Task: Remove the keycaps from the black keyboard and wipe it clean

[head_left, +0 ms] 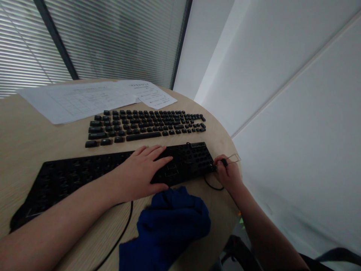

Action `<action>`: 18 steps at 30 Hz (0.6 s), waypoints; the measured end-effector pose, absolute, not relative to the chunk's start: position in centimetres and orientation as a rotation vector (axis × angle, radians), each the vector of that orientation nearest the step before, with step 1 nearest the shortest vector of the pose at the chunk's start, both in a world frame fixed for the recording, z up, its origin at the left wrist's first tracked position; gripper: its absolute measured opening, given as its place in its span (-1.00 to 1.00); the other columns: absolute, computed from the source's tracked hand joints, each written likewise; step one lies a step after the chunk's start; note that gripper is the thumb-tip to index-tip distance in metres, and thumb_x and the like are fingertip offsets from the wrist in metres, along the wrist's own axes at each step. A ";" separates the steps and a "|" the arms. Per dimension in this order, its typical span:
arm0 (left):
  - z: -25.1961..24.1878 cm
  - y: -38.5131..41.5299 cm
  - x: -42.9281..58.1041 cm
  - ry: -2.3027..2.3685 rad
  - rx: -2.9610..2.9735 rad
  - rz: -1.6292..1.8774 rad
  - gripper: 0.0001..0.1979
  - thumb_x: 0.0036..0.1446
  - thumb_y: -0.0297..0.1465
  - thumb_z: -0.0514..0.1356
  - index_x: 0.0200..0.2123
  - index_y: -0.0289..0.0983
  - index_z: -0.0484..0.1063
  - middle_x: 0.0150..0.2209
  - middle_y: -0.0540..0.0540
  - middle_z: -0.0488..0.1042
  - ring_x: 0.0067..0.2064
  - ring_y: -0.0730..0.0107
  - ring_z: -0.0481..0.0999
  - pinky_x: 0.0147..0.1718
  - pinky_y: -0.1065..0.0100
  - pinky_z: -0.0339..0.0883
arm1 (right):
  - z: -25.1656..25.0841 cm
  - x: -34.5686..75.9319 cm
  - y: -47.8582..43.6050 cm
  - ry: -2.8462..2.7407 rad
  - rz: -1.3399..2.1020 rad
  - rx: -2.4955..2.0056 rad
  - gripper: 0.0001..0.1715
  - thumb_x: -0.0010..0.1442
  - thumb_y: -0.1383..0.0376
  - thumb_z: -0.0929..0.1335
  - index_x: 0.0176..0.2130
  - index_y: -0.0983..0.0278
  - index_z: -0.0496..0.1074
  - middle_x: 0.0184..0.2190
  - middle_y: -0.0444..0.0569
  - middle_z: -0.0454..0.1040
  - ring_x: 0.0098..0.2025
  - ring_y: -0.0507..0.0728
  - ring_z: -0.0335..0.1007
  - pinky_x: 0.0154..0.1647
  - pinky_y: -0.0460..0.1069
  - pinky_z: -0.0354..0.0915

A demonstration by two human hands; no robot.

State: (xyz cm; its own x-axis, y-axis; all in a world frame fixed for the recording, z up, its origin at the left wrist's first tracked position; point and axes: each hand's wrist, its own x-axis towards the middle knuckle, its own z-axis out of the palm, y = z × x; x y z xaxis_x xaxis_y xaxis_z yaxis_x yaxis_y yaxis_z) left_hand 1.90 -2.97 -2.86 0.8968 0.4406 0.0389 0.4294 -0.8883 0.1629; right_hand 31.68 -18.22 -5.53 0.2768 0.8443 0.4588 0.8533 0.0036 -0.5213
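Observation:
A black keyboard base [84, 169] stripped of its keycaps lies slantwise across the table. My left hand [143, 171] rests flat on it with the fingers spread, the thumb at its near edge. At the base's right end, my right hand [229, 173] is closed around a keycap puller [233, 158] with a black middle and thin wire loops sticking out to the right. Its other end is by the corner of the base, mostly hidden by my fingers. Beyond the base, loose black keycaps [143, 135] stand in rows in a keyboard layout.
A crumpled blue cloth [175, 222] lies in front of the base, near a black cable [124, 229]. Printed papers [84, 99] lie at the back of the round wooden table [28, 128]. A white wall [296, 113] rises on the right; window blinds [121, 37] stand behind.

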 end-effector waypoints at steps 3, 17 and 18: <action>-2.9 -2.9 1.9 0.668 2.902 0.121 -0.16 0.10 0.06 0.32 0.39 -0.13 0.29 0.49 -0.30 0.06 0.47 -0.20 0.10 0.40 -0.13 -0.06 | -6.2 32.2 -18.5 -1.518 0.055 -1.750 -0.78 0.29 0.25 0.24 -0.36 0.21 0.39 -0.56 -0.12 0.37 -0.52 0.09 0.28 -0.52 -0.04 0.16; -2.0 -3.2 2.4 0.723 2.843 0.076 -0.14 0.03 0.02 0.36 0.37 -0.13 0.32 0.48 -0.30 0.07 0.46 -0.21 0.11 0.39 -0.13 -0.05 | -8.0 32.6 -18.1 -1.080 0.299 -1.513 -0.67 0.39 0.05 0.25 -0.34 0.18 0.30 -0.68 -0.28 0.19 -0.69 -0.01 0.11 -0.72 -0.14 0.06; -2.0 -3.2 2.4 0.726 2.844 0.073 -0.13 0.03 0.02 0.36 0.37 -0.13 0.32 0.48 -0.30 0.07 0.46 -0.21 0.11 0.39 -0.13 -0.05 | -8.0 32.6 -18.1 -1.086 0.285 -1.517 -0.67 0.39 0.06 0.25 -0.34 0.18 0.30 -0.68 -0.27 0.20 -0.69 -0.01 0.11 -0.72 -0.14 0.06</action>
